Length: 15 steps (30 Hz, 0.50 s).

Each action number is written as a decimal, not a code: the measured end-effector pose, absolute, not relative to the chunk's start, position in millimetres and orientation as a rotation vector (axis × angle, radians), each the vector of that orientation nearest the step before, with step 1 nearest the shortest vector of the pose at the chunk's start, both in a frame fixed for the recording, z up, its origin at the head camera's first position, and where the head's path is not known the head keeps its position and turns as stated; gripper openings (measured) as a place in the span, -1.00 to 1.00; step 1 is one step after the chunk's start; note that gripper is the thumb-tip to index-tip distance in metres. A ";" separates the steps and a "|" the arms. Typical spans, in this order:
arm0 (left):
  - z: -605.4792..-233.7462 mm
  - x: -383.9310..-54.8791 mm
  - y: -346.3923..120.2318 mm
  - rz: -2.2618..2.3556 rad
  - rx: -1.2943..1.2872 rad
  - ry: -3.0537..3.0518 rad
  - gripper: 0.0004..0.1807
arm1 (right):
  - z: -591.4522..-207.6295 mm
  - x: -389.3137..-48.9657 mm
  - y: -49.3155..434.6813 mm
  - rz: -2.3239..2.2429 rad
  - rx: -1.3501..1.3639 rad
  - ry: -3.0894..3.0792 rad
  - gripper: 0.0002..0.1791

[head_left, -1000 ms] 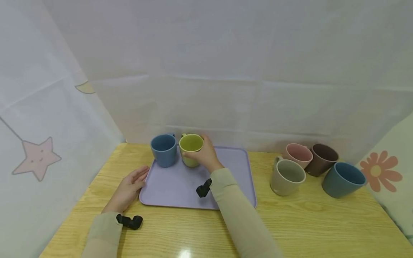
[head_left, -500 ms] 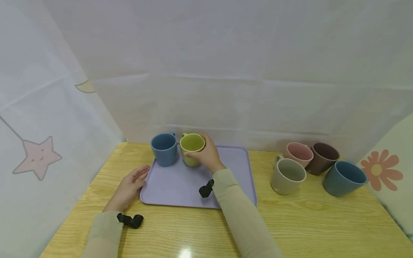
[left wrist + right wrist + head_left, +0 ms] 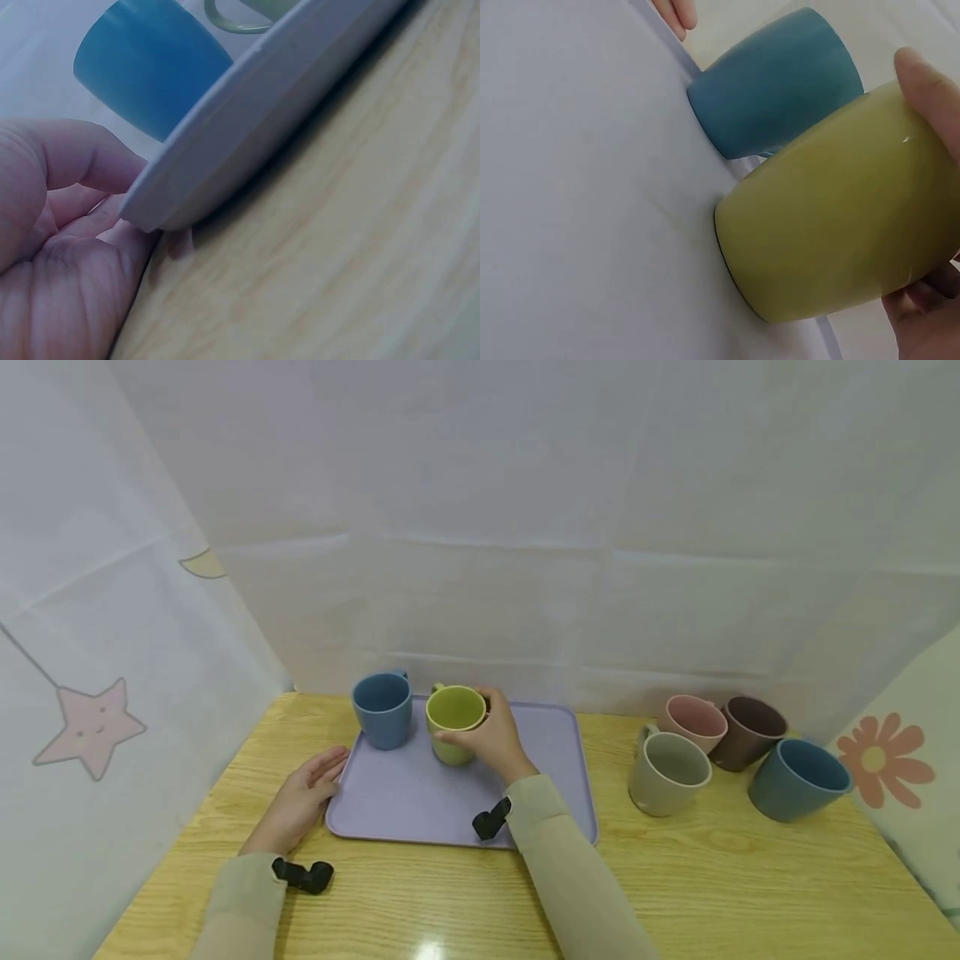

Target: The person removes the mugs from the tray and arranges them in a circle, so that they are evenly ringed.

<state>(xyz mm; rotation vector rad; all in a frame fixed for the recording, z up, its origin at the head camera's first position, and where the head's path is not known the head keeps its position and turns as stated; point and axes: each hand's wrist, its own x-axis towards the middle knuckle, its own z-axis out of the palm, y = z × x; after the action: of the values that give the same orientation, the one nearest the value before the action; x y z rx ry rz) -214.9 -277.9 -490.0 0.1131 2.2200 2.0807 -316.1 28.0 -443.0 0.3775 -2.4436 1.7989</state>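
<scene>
Near the back of the lilac tray (image 3: 405,802), my right hand (image 3: 495,739) grips a yellow-green mug (image 3: 456,745) by its sides, thumb in front and fingers behind. The right wrist view shows this mug (image 3: 840,217) upright, its base close over the tray. A blue mug (image 3: 384,720) stands to its left in the tray's back left corner. My left hand (image 3: 300,797) lies at the tray's left edge, its fingers extended along the side. In the left wrist view the thumb of this hand (image 3: 75,165) meets the tray's rim (image 3: 217,135).
On the table (image 3: 712,885) right of the tray stand a grey-white mug (image 3: 660,785), a pink mug (image 3: 693,720), a dark brown mug (image 3: 738,747) and a second blue mug (image 3: 787,789). A white cloth (image 3: 480,602) hangs behind the table.
My right hand has brought the yellow-green mug slightly toward me and to the right, widening its gap from the blue mug. The left hand has stayed at the tray's edge.
</scene>
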 end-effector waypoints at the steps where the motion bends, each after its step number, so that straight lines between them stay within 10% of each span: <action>1: -489.9 -214.8 -278.2 2.079 0.112 2.219 -0.29 | -444.0 -314.1 29.3 1.798 0.375 -2.449 0.05; 15: -492.4 -215.7 -279.9 2.079 0.124 2.222 -0.30 | -440.4 -294.7 58.2 1.836 0.474 -2.539 0.03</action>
<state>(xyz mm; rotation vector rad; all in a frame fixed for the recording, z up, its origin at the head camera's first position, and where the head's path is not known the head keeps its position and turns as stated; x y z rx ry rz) -215.7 -279.9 -492.4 0.1245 2.2219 2.0787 -294.7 58.2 -440.4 0.4737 -2.5391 1.8356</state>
